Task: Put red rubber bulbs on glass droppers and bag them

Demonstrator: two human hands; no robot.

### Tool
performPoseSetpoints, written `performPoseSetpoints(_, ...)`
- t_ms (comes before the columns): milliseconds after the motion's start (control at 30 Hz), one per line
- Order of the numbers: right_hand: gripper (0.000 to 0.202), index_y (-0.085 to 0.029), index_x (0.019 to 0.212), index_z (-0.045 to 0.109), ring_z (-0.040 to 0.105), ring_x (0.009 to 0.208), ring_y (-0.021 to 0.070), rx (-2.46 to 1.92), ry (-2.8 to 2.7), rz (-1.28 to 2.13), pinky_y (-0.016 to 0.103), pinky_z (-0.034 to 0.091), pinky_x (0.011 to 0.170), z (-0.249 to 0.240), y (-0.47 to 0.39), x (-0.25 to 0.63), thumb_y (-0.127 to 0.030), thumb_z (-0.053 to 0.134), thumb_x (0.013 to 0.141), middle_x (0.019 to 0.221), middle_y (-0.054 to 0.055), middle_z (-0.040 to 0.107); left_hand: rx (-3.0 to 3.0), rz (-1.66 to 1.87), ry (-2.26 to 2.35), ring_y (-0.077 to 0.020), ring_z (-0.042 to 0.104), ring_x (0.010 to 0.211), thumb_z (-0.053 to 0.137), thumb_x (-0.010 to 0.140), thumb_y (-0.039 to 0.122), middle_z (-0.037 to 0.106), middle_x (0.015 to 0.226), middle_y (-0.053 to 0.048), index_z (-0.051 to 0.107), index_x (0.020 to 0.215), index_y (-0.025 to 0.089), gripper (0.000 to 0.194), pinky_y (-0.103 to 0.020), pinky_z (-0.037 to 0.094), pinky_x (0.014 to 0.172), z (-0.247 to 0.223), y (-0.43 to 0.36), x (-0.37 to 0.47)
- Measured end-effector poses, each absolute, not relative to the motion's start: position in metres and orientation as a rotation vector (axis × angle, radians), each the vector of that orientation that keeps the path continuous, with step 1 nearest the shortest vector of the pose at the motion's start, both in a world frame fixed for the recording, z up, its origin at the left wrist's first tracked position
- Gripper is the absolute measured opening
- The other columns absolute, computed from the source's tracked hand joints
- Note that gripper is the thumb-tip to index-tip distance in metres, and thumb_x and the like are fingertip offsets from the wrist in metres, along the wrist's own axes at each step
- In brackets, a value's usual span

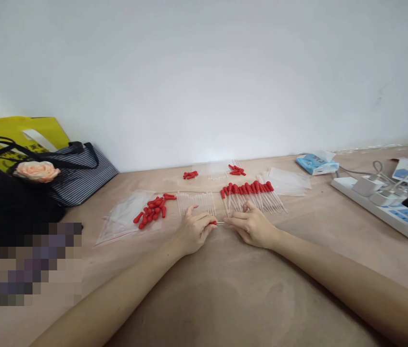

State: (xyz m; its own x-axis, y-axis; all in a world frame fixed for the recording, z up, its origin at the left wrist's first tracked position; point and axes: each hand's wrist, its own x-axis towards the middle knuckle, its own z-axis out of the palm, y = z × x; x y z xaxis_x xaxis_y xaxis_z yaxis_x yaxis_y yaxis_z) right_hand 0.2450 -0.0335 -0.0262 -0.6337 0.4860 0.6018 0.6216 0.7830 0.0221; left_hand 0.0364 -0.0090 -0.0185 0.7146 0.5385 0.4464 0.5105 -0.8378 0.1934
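Low over the table's middle, my left hand (197, 230) pinches a red rubber bulb (213, 223). My right hand (250, 225) is closed on a thin clear dropper tube (220, 222), whose left end meets the bulb; how deep it sits inside is hidden by my fingers. Just beyond my left hand lies a row of bare clear tubes (195, 202). Behind my right hand, droppers with red bulbs (249, 189) lie side by side, tips towards me. A loose pile of red bulbs (151, 212) rests on plastic bags to the left.
Clear zip bags lie at left (113, 226) and right (286, 182). Small groups of red bulbs (190, 175) sit near the wall. A power strip (380, 205) with plugs, a blue tissue pack (317, 164) and a striped bag (81, 173) flank the table.
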Motion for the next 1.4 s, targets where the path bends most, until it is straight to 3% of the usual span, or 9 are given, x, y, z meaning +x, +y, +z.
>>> performPoseSetpoints(200,0.023,-0.012,0.087,0.06,0.038,0.055,0.0111,-0.833,-2.363,-0.332,0.028,0.023,0.062,-0.027,-0.034,0.241,-0.01,0.038,0.08,0.069,0.003,0.058,2.899,0.759,0.866,-0.0118,0.056,0.069,0.039,0.084,0.021,0.063,0.076,0.0,0.052,0.082,0.018,0.014,-0.04,0.021,0.094,-0.017,-0.011,0.039)
performPoseSetpoints(567,0.025,-0.014,0.078,0.06,0.039,0.056,0.011,-0.85,-2.355,-0.267,0.028,0.023,0.064,-0.027,-0.034,0.233,-0.016,0.036,0.084,0.065,0.002,0.056,2.905,0.723,0.799,-0.0112,0.055,0.066,0.038,0.084,0.022,0.062,0.072,0.001,0.052,0.077,0.018,0.016,-0.039,0.021,0.095,-0.015,-0.013,0.042)
performPoseSetpoints(867,0.025,-0.014,0.092,0.059,0.046,0.066,0.0115,-0.894,-2.364,-0.205,0.028,0.026,0.065,-0.025,-0.031,0.239,-0.022,0.036,0.087,0.074,0.004,0.058,2.78,0.824,0.886,-0.0122,0.058,0.07,0.045,0.083,0.03,0.065,0.077,0.001,0.055,0.083,0.02,0.015,-0.039,0.022,0.092,-0.015,-0.01,0.035)
performPoseSetpoints(1067,0.022,-0.017,0.091,0.061,0.048,0.071,0.0154,-0.958,-2.434,-0.321,0.029,0.029,0.064,-0.019,-0.036,0.241,-0.025,0.042,0.084,0.074,0.005,0.057,2.806,0.842,0.921,-0.0141,0.057,0.073,0.046,0.082,0.033,0.064,0.077,0.001,0.057,0.086,0.022,0.015,-0.039,0.025,0.09,-0.014,-0.008,0.033)
performPoseSetpoints(1233,0.023,-0.013,0.099,0.055,0.052,0.07,0.0146,-1.288,-2.225,-0.006,0.025,0.035,0.064,-0.012,-0.026,0.239,-0.018,0.039,0.083,0.081,0.007,0.059,2.629,1.16,1.333,-0.0216,0.051,0.091,0.057,0.073,0.033,0.057,0.095,-0.007,0.042,0.112,0.018,0.044,-0.037,0.035,0.082,-0.012,-0.005,0.029)
performPoseSetpoints(1400,0.02,-0.012,0.097,0.049,0.055,0.068,0.0157,-1.656,-1.855,0.222,0.024,0.037,0.061,0.0,0.006,0.227,-0.016,0.041,0.079,0.076,0.007,0.062,2.517,1.2,1.458,-0.021,0.05,0.087,0.055,0.072,0.025,0.056,0.09,-0.005,0.047,0.103,0.018,0.033,-0.035,0.039,0.078,-0.01,0.001,0.025)
